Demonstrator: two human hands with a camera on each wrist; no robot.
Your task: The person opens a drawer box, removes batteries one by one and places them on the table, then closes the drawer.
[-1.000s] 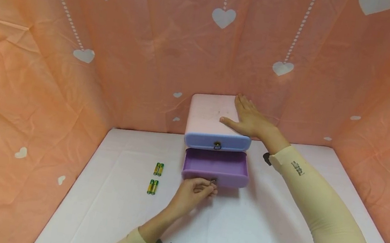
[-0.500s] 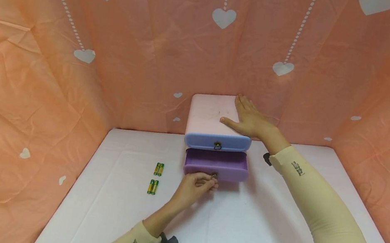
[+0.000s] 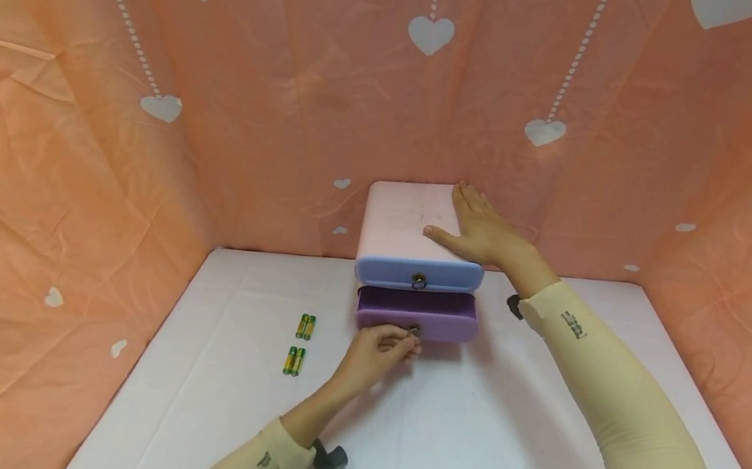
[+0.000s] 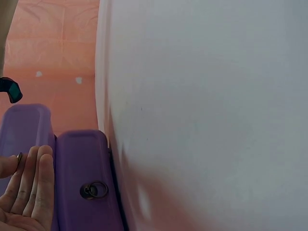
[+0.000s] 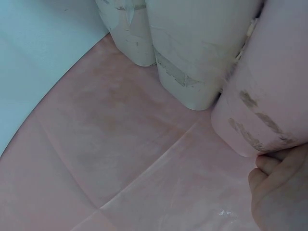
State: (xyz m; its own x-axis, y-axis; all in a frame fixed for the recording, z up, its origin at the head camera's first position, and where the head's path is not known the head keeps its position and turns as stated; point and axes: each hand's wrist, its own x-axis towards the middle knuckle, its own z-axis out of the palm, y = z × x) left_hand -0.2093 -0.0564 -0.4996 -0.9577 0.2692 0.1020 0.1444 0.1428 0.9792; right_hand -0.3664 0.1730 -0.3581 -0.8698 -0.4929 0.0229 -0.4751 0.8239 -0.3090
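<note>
A small drawer cabinet (image 3: 403, 210) with a pink top stands at the back of the table. Beneath its blue top drawer (image 3: 385, 271), a purple drawer (image 3: 445, 328) sticks partway out, its visible inside bare. Thumb and fingers of my left hand (image 3: 368, 359) pinch the metal ring pull (image 4: 19, 160) on that drawer's front. Under it, the left wrist view shows a lower purple drawer (image 4: 82, 161) with its own ring (image 4: 100, 189). My right hand (image 3: 482, 230) rests on the cabinet's top with fingers spread; the right wrist view catches it beside the cabinet's pink shell (image 5: 269, 96).
Left of the cabinet, two pairs of green and yellow batteries, a back pair (image 3: 305, 327) and a front pair (image 3: 294, 361), lie on the white table (image 3: 209, 420). Peach cloth (image 3: 309, 95) with white hearts hangs behind the cabinet and along both sides.
The purple drawer has slid inward toward the cabinet, and my left hand has moved back with it, still pinching the ring. My right hand stays in place on the top.
</note>
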